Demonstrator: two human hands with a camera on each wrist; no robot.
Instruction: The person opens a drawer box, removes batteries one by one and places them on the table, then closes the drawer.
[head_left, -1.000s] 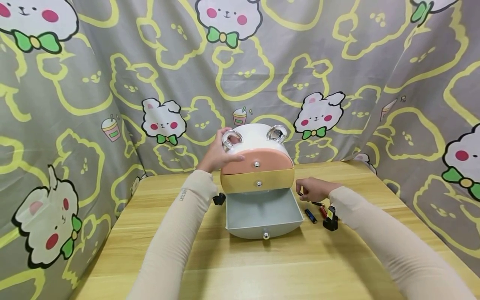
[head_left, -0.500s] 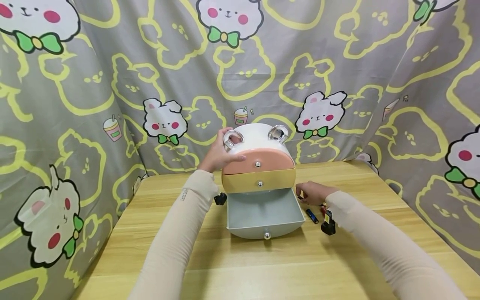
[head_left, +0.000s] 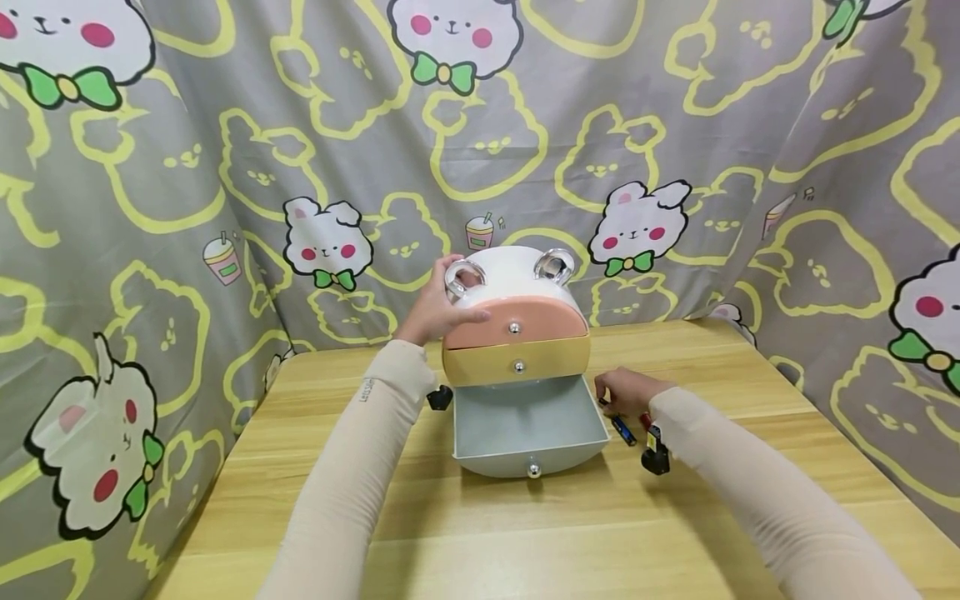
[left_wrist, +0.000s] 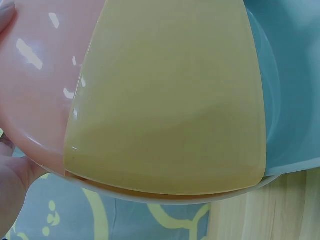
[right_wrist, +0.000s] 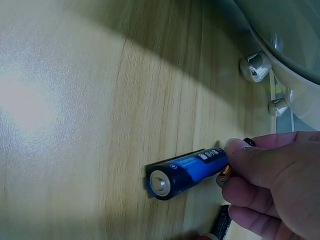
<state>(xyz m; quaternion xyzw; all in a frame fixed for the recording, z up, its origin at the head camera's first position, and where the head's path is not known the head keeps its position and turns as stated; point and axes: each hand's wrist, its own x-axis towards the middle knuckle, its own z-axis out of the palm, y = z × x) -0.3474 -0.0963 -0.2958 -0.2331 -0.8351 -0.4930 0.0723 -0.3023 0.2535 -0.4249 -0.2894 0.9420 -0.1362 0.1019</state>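
A small drawer cabinet (head_left: 551, 357) with a white top, clear ear-like loops, an orange drawer, a yellow drawer and a pulled-out grey-blue bottom drawer (head_left: 525, 421) stands on the table. My left hand (head_left: 442, 304) grips its upper left side, thumb on the orange front. In the right wrist view, my right hand (right_wrist: 285, 175) pinches a small battery with a copper-coloured end (right_wrist: 224, 177) between thumb and fingers. Right at the thumb tip lies a blue-and-black battery (right_wrist: 187, 172); whether they touch, I cannot tell. A black battery (right_wrist: 221, 222) lies partly hidden beneath the fingers.
The wooden table (head_left: 525, 542) reaches to patterned curtains (head_left: 480, 150) at the back and sides. Beside the right hand a red battery (head_left: 645, 421) shows partly. Black wrist cameras (head_left: 655, 454) hang at both wrists.
My right hand has come slightly nearer along the cabinet's right side, its fingertips now at the blue battery's far end. The left hand and the cabinet have stayed put.
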